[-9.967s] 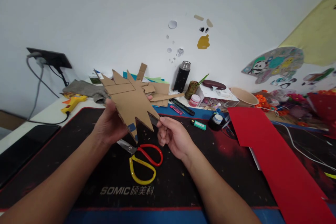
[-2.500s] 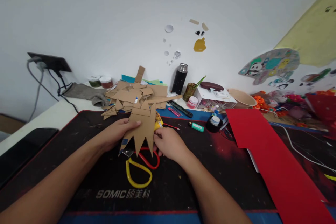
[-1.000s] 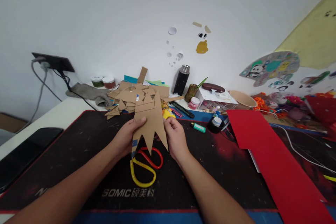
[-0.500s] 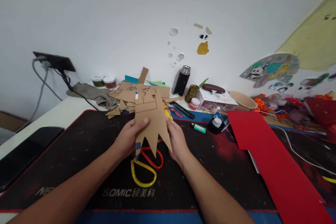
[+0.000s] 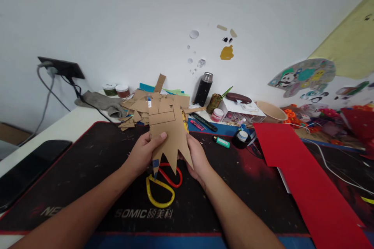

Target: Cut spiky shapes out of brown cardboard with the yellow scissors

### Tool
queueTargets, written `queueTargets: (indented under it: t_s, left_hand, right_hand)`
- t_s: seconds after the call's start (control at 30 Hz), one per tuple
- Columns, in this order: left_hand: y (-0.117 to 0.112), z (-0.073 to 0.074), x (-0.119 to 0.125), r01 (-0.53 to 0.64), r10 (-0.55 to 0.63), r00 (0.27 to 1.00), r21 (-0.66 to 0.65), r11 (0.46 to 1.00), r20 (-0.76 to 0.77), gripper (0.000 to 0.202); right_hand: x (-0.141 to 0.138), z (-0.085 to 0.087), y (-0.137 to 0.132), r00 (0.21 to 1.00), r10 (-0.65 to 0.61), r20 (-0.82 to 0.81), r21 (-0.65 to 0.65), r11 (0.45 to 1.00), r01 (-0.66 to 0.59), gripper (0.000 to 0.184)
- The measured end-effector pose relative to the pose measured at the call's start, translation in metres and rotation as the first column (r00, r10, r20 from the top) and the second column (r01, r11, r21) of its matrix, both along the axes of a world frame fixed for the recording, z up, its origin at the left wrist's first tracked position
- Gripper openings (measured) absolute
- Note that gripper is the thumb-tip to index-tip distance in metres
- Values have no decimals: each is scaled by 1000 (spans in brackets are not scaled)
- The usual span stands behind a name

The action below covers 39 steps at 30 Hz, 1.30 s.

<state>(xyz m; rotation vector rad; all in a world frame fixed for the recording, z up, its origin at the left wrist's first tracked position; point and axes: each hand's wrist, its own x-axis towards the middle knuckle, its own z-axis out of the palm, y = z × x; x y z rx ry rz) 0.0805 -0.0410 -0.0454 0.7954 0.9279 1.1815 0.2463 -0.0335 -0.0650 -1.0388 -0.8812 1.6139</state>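
Between my two hands is a piece of brown cardboard point(image 5: 168, 132) with a zigzag lower edge of pointed teeth and dark ruled lines near its top. My left hand point(image 5: 144, 149) grips its left edge, thumb lying on the front face. On the opposite edge, my right hand point(image 5: 198, 155) is closed round the cardboard, its fingers mostly behind. A blue mark shows on the lower left tooth. Under the cardboard, scissors with one red and one yellow handle point(image 5: 160, 205) lie on the dark mat; their blades are hidden.
Cardboard scraps point(image 5: 136, 107) are heaped behind my hands. A black thermos point(image 5: 203, 89) stands by the wall, left of a white box point(image 5: 242, 111). A glue stick point(image 5: 221, 142) and a red sheet point(image 5: 304, 179) lie to the right. A phone point(image 5: 32, 171) is at far left.
The cardboard has tilted slightly, its top shifting a little left and its teeth a little right. Both hands keep their hold. The scissors stay put.
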Motion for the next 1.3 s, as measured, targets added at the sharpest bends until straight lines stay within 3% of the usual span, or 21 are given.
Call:
queueTargets:
  t_s: [0.23,0.47,0.83,0.9,1.07,1.13,1.23,1.3]
  left_hand:
    - [0,-7,-2,0,10,995,97,995,-97,56]
    - [-5,1,-2,5,36,973,180,984,-226,53]
    - [-13,4,1,127,-8,920,280,951,-391,46]
    - [-13,4,0,83,32,920,273,958,-391,50]
    - [-3,3,-9,-201,250,940,217,955,-231,54]
    - [3,4,-12,-263,300,932,191,946,-205,55]
    - [8,7,-17,-266,309,913,183,946,-268,56]
    - [9,9,-18,-185,224,919,149,971,-324,55]
  right_hand:
    - [0,1,0,996,-44,-73,-27,999,42,50]
    - [0,2,0,992,-31,-118,-97,995,19,50]
    - [0,-1,0,944,94,-318,-187,969,-160,33]
    - [1,-1,1,941,80,-330,-174,974,-144,31]
    - [10,2,7,928,78,-363,-69,992,-110,41]
    - [14,3,9,927,64,-369,-41,996,-85,41]
    - [15,4,10,936,44,-349,-20,998,-54,39]
    - [14,3,10,941,33,-336,-6,999,-37,40]
